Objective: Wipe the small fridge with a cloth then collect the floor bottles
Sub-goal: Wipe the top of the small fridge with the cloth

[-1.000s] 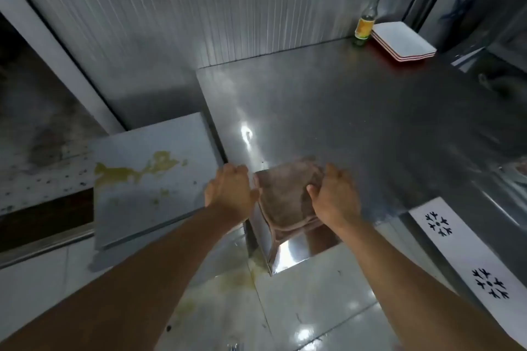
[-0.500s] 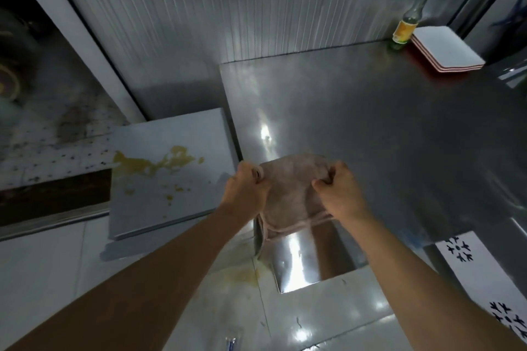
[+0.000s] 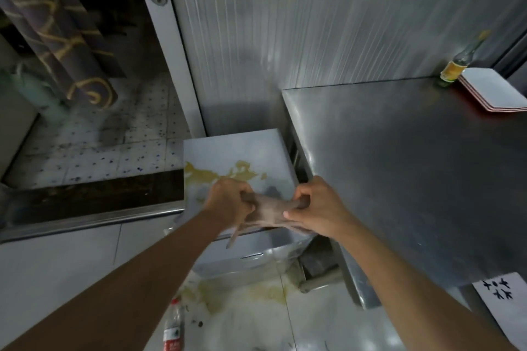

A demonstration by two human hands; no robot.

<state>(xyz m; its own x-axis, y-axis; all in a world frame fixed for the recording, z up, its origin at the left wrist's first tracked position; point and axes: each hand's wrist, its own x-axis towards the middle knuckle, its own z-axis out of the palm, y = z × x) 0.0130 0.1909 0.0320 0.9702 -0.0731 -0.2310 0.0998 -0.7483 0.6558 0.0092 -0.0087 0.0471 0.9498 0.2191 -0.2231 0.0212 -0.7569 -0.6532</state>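
Both hands, left (image 3: 231,202) and right (image 3: 319,208), pinched the cloth (image 3: 268,212) taut above the fridge (image 3: 236,151) front edge; yellow stain (image 3: 216,172) unwiped, bottle (image 3: 172,328) still on floor (image 3: 71,265).

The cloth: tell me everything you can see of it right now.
The cloth is a thin, limp, brownish-pink rag, bunched and stretched between the left hand and the right hand, both closed on it. A strip dangles from its lower left. It hangs over the near edge of the small fridge, short of the yellow spill; whether it touches the top is unclear.
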